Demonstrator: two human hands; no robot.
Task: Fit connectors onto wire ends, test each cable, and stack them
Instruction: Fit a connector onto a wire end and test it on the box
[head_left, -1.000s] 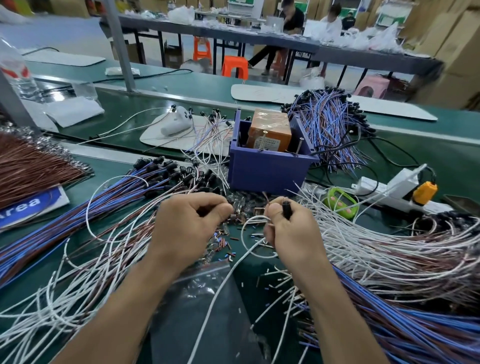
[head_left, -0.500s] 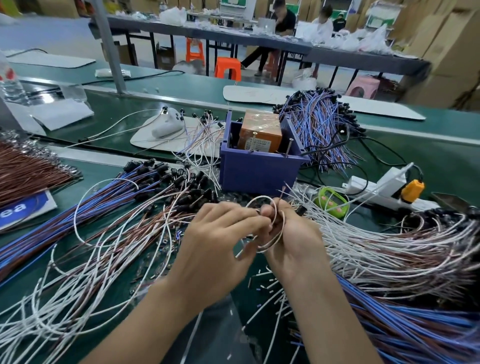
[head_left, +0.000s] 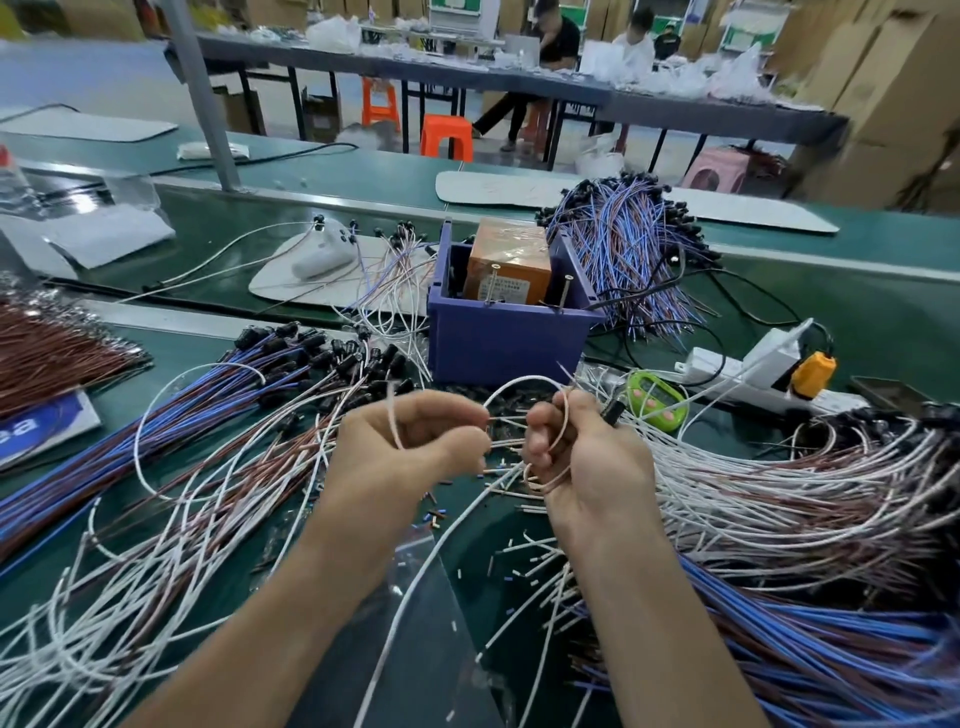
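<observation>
- We hold one cable (head_left: 524, 387) above the middle of the green worktop (head_left: 857, 312), just in front of the blue bin (head_left: 498, 338).
- Our left hand (head_left: 410, 447) is clenched, its grip pinching the cable's thin ends where a pale strand rises over the knuckles.
- Our right hand (head_left: 582, 457) is closed around a small coil of the same cable, with a black connector (head_left: 612, 410) poking out past the fingers on the far side.
- The cable has no single straight axis here: it arches in a loop between the hands, running left to right, and the connector tip points up and away to the right.
- Work done, as we judge it: bundles already carrying black connectors lie on the left (head_left: 311, 348) and behind the bin (head_left: 623, 244), suggesting a good share is fitted.
- Work left, as we judge it: many white wires (head_left: 104, 623) with bare ends lie spread at lower left, and more at the right (head_left: 779, 493), so plenty remains.
- Loose small parts (head_left: 498, 493) lie scattered on the worktop below the hands.
- Whether this cable has been tested we cannot tell; the orange box (head_left: 506, 265) in the bin may be the tester, but nothing is plugged into it that we can see.
</observation>
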